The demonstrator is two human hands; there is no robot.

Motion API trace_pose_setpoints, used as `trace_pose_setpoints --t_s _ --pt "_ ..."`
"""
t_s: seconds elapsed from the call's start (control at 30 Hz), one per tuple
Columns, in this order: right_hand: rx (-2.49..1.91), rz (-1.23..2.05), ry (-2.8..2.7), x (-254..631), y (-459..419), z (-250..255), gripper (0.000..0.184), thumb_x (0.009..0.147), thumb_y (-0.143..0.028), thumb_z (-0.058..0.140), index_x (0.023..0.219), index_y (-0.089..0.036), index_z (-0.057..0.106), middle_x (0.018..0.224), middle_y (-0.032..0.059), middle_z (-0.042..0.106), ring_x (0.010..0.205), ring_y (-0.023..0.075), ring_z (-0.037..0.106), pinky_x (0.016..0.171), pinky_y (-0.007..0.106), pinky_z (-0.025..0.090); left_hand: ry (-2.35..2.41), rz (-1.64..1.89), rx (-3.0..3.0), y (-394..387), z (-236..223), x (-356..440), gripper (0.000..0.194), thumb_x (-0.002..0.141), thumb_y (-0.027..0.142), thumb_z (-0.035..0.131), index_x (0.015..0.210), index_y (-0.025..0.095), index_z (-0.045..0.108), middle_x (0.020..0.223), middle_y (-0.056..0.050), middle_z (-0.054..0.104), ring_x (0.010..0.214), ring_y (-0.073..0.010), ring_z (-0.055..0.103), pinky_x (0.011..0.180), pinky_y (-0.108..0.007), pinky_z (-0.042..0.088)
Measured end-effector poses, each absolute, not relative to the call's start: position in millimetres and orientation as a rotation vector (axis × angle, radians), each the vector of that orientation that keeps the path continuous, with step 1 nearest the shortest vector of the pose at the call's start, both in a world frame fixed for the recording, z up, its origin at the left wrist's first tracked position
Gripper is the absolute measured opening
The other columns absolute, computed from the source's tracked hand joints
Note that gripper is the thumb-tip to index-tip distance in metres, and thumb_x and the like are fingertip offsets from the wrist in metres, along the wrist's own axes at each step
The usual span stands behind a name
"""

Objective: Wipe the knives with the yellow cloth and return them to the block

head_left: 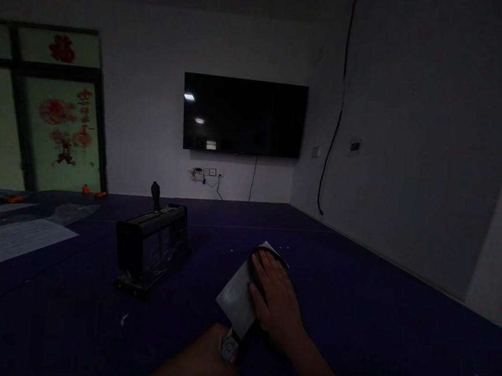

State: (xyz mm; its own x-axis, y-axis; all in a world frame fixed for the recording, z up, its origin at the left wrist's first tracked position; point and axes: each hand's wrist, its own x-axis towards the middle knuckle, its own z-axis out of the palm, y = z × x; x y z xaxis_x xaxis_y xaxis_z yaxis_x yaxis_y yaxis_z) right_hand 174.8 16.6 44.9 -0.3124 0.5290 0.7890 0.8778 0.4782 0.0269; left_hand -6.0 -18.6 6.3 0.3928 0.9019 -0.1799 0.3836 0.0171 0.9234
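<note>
A light grey flat panel point(238, 294) lies at an angle in front of me on the dark blue tabletop. Over its far right part is a dark, rounded piece point(255, 256), whose kind I cannot make out in the dim light. My right hand point(275, 294) presses down on both, fingers stretched forward and thumb on the panel side. Near the panel's lower corner, my left hand point(207, 355) is closed round a small grey object point(228, 346); its lower part is hidden by the fingers.
Left of my hands stands a black box-shaped frame point(151, 244) with a dark handle point(155, 197) upright on top. Printed paper point(23, 238) and clear plastic point(73, 213) lie at far left. A television point(244, 117) hangs on the back wall; a black cable point(334, 136) dangles at right.
</note>
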Motion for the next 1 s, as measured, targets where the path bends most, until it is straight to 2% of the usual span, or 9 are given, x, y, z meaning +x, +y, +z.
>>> trace_pose_setpoints --t_s 0.17,0.57,0.8,1.0 --pt "-1.214 -0.600 -1.917 183.0 22.8 45.5 0.054 0.091 -0.032 0.034 0.143 -0.022 0.021 0.147 0.0072 0.027 0.134 0.0240 0.023 0.106 0.047 0.027 1.220 0.434 1.655 -20.8 14.7 -4.7 0.018 0.053 0.008 0.056 0.061 0.020 0.044 0.042 0.010 0.039 0.033 -0.0064 0.036 0.032 -0.017 0.022" --pt "-1.226 -0.614 -1.864 188.6 27.6 43.0 0.059 0.091 -0.037 0.035 0.144 -0.020 0.015 0.148 0.0087 0.023 0.135 0.0259 0.021 0.106 0.049 0.026 1.179 0.487 1.697 -24.3 18.8 -4.2 0.018 0.052 0.008 0.058 0.060 0.019 0.045 0.045 0.009 0.042 0.034 -0.0049 0.037 0.032 -0.015 0.023" --pt "-1.156 -0.642 -2.007 173.7 19.3 39.9 0.056 0.091 -0.025 0.033 0.144 -0.020 0.015 0.147 0.0065 0.027 0.136 0.0234 0.019 0.108 0.048 0.024 1.169 0.509 1.643 -18.4 7.6 -5.0 0.018 0.053 0.010 0.061 0.058 0.018 0.045 0.041 0.010 0.038 0.032 -0.0039 0.035 0.031 -0.014 0.022" --pt "-1.086 -0.605 -2.165 156.4 7.4 40.4 0.057 0.088 -0.016 0.035 0.143 -0.019 0.020 0.146 0.0057 0.030 0.135 0.0219 0.021 0.109 0.047 0.024 1.154 0.578 1.602 -17.2 9.2 -3.7 0.020 0.050 0.005 0.060 0.052 0.017 0.044 0.040 0.009 0.041 0.035 -0.0042 0.037 0.033 -0.014 0.023"
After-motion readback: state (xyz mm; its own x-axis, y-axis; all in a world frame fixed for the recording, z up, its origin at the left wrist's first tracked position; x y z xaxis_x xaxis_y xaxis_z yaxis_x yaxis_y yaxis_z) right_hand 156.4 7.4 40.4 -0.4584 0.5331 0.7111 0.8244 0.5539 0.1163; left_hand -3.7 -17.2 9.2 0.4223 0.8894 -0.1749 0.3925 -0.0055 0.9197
